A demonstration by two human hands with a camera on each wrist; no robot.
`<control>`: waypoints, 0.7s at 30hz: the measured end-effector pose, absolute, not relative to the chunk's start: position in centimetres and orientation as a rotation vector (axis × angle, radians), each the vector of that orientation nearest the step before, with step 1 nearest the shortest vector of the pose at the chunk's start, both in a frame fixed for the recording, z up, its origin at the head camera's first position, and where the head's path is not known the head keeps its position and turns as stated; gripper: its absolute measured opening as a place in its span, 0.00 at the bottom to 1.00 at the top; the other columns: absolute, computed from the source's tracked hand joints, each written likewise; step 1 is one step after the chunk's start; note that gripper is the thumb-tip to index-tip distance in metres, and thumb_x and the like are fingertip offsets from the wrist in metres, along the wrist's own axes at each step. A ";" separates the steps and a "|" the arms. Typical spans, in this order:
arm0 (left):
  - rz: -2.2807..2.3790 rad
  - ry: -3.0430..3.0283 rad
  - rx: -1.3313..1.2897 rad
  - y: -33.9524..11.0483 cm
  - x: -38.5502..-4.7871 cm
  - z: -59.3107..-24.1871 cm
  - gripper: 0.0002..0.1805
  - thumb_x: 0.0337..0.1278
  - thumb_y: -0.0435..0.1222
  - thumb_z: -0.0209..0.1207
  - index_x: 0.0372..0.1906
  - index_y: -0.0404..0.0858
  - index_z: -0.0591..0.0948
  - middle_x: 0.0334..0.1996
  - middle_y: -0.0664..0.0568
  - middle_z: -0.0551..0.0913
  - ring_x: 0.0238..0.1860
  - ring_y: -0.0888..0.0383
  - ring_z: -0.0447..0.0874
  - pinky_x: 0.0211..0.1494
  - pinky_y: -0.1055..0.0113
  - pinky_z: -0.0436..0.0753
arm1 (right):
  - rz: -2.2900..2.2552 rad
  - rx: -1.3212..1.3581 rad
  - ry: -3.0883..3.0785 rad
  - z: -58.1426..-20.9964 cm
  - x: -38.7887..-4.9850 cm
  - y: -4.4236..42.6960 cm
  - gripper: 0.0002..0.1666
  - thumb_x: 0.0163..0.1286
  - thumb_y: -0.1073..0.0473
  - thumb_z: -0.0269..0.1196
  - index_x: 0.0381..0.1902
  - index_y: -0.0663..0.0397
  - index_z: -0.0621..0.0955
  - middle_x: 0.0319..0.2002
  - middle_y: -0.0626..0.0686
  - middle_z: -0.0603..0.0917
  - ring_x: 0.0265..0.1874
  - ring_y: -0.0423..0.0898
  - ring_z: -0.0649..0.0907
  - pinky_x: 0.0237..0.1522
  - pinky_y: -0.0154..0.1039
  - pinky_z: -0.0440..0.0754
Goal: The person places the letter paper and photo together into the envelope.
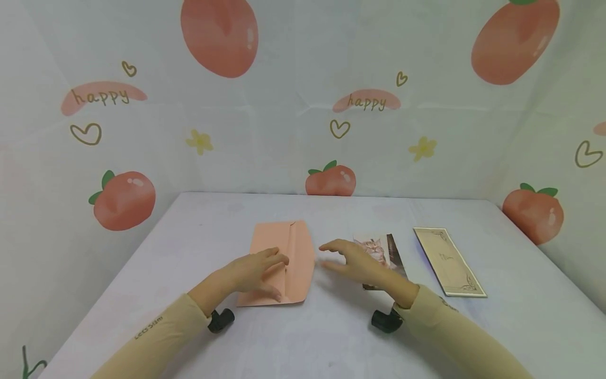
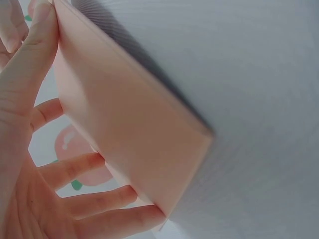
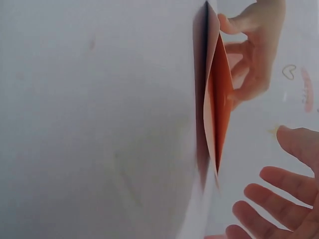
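Pink envelope: lay on the worktop, mouth gaping.
Left grip: held the envelope between thumb and fingertips, likely to part its panels.
Right grip: hung wide, holding nothing, just beside the flap.

"What's that person got on?"

"Long beige sleeves, both arms. The left sleeve has a line of dark lettering along the forearm."

"And the other?"

"The right sleeve carries a small dark marking near the cuff. Can't read it from here."

"Those black bits?"

"A stubby, rounded black piece below the left cuff, and a similar black fitting below the right. The left hand and right hand are bare."
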State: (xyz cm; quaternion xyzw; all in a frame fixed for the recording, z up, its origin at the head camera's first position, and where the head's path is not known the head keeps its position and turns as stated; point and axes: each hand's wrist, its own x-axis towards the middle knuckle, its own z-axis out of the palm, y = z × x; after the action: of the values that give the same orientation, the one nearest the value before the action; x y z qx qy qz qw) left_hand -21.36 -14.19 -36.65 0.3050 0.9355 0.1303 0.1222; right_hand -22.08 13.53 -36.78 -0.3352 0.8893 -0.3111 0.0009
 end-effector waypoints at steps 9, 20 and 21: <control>0.406 2.725 0.918 -14.3 -21.2 -36.5 0.39 0.40 0.60 0.65 0.59 0.49 0.69 0.69 0.38 0.61 0.60 0.39 0.74 0.54 0.48 0.77 | -1.109 -0.910 2.813 -36.9 -22.3 16.2 0.21 0.65 0.59 0.61 0.52 0.66 0.76 0.51 0.62 0.81 0.51 0.58 0.81 0.51 0.48 0.80; 0.405 2.722 0.918 -14.3 -21.2 -36.6 0.39 0.40 0.60 0.65 0.60 0.49 0.69 0.69 0.38 0.61 0.61 0.39 0.72 0.56 0.47 0.76 | -1.196 -0.690 2.855 -37.3 -22.4 20.5 0.21 0.65 0.60 0.61 0.52 0.68 0.76 0.49 0.65 0.81 0.46 0.57 0.82 0.47 0.48 0.82; 0.406 2.722 0.916 -14.2 -21.2 -36.5 0.40 0.40 0.60 0.65 0.60 0.49 0.69 0.69 0.38 0.61 0.61 0.39 0.72 0.56 0.47 0.76 | -1.182 -0.664 2.871 -37.3 -22.3 20.9 0.21 0.65 0.60 0.60 0.53 0.68 0.75 0.49 0.65 0.81 0.46 0.58 0.82 0.47 0.48 0.82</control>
State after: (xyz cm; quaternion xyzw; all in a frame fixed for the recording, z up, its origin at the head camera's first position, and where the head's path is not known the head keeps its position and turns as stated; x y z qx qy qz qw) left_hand -21.24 -14.24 -36.54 0.3136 0.9316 0.1389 0.1201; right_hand -22.34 20.89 -37.28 -0.2091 0.9042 -0.3721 -0.0167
